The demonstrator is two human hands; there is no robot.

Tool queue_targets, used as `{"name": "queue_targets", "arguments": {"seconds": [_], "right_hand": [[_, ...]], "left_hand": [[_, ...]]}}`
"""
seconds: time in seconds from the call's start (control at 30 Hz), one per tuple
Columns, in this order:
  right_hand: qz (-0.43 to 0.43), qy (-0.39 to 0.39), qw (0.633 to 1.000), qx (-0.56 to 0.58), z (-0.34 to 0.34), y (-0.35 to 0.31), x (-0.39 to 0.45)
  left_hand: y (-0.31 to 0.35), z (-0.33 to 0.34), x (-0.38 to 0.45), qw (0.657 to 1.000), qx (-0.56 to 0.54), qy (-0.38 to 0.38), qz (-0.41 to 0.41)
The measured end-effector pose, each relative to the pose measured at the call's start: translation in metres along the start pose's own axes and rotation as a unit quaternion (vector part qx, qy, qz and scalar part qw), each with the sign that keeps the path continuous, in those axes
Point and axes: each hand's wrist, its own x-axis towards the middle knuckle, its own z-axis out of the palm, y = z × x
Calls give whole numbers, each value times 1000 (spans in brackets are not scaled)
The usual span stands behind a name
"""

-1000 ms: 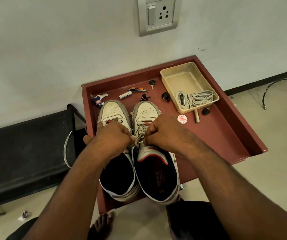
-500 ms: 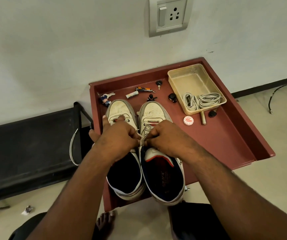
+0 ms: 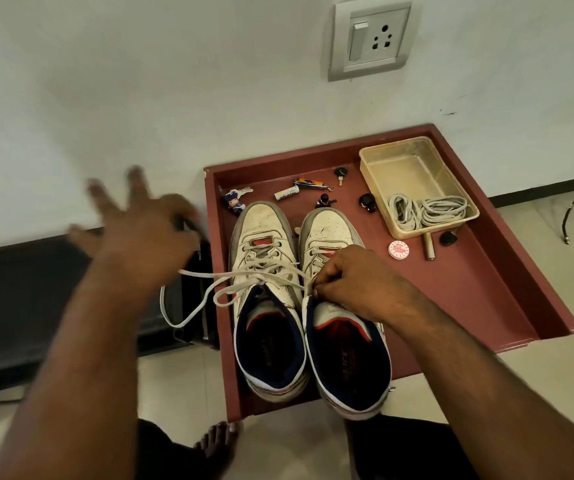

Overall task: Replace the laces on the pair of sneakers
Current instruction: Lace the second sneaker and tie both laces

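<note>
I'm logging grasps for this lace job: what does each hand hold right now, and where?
The right hand pinches a lace at the right sneaker's upper eyelets. The left hand is spread, holding nothing.

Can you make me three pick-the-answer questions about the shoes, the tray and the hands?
1. Where are the coiled laces?
A. in the clear plastic tub
B. inside a sneaker
C. on the floor

2. What colour is the tray?
A. green
B. dark red
C. yellow

3. What is the right hand doing?
A. lying flat on the wall
B. holding a key
C. pinching the lace at the right sneaker

Answers:
1 A: the grey-white coils lie in the tub's near end.
2 B: its floor and rim are dark red.
3 C: its fingertips pinch the lace by the tongue, while the left hand is spread open and blurred beside the left sneaker.
</note>
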Motion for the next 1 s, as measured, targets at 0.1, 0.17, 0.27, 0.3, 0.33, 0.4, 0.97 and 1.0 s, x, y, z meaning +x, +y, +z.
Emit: {"name": "queue_targets", "arguments": {"seconds": [0.1, 0.17, 0.27, 0.3, 0.33, 0.4, 0.97, 1.0], "right_hand": [[-5, 8, 1000, -9, 0, 0, -2], [-8, 10, 1000, -14, 0, 1, -1], [-6, 12, 1000, -2, 0, 2, 0], [-6, 12, 1000, 1, 0, 2, 0], [-6, 13, 1000, 3, 1, 2, 0], [-4, 14, 1000, 5, 1, 2, 0], [8, 30, 997, -75, -17, -6, -10], [7, 28, 997, -75, -17, -5, -10]], "left_hand": [[71, 38, -26, 983, 2, -97, 157], [87, 58, -33, 974, 44, -123, 187], [85, 64, -30, 972, 64, -140, 179], [83, 64, -29, 972, 50, -150, 173], [80, 63, -27, 972, 32, -159, 170], [74, 63, -21, 971, 13, -176, 162], [2, -1, 3, 987, 82, -111, 76], [18, 15, 2, 986, 40, -111, 119]]}}
